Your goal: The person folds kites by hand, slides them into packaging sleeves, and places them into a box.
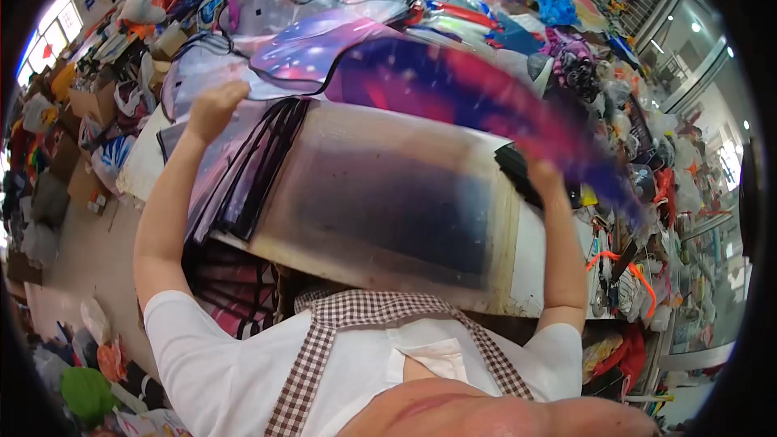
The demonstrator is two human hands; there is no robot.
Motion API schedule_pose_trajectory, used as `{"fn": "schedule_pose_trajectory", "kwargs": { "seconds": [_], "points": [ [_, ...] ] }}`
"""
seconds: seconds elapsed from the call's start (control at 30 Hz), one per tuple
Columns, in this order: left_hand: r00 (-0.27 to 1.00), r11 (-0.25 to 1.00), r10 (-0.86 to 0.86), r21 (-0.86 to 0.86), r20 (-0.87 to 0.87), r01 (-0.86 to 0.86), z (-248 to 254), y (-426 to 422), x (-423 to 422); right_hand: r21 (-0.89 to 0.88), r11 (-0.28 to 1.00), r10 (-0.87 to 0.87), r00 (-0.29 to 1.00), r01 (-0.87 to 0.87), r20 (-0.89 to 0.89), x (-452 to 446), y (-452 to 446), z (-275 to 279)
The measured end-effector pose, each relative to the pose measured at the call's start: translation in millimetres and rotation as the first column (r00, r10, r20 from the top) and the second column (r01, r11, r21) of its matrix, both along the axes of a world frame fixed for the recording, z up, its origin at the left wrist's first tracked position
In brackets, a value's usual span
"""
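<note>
A large printed fabric piece (421,81) in purple, pink and blue with a dark edge spreads across the worktable, its right end raised and blurred by motion. My left hand (218,109) is closed at the fabric's left edge, fingertips pinched together. On the right, my right hand (544,176) is closed at the fabric's near edge; motion smears its fingers. Between my arms lies a worn board (388,194) with a dark, cloudy middle. Beside the left forearm hangs a bunch of dark-edged printed pieces (259,166).
More printed pieces with dark edges (324,4) are layered at the back of the table. Heaped fabrics and plastic bags (558,8) fill the far side. Cardboard boxes (91,105) and bags crowd the left floor. Orange cord (639,275) and tools hang at the right.
</note>
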State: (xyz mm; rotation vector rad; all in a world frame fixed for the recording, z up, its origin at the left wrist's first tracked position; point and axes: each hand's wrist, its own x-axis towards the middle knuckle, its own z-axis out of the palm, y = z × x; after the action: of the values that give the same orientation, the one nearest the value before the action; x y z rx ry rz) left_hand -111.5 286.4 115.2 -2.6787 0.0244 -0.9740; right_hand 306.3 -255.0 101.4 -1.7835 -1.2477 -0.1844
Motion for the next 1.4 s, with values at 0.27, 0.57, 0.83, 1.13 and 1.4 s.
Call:
{"fn": "schedule_pose_trajectory", "kwargs": {
  "seconds": [0.27,0.57,0.83,1.13,1.4],
  "points": [
    [0.708,0.791,0.264,-0.274,-0.655,-0.548,-51,-135,55,-0.232,0.932,0.257,0.959,-0.279,-0.119,-84,-3,-170],
    [0.9,0.986,0.089,-0.092,-0.427,-0.142,-235,-235,157,-0.349,0.912,0.062,0.913,-0.216,-0.403,-63,11,-182],
    [0.829,0.726,-0.45,-0.677,-0.333,0.122,-164,-281,25,-0.526,0.837,-0.067,0.983,0.148,0.171,-90,61,-169],
    [0.911,0.532,0.094,-0.753,-0.402,-0.387,-130,-246,-21,-0.49,0.87,0.102,0.959,0.043,0.265,-87,55,-163],
    [0.946,0.729,-0.267,-0.681,-0.182,0.075,-164,-278,78,-0.64,0.749,0.122,0.985,-0.171,-0.121,-72,51,-150]
  ]
}}
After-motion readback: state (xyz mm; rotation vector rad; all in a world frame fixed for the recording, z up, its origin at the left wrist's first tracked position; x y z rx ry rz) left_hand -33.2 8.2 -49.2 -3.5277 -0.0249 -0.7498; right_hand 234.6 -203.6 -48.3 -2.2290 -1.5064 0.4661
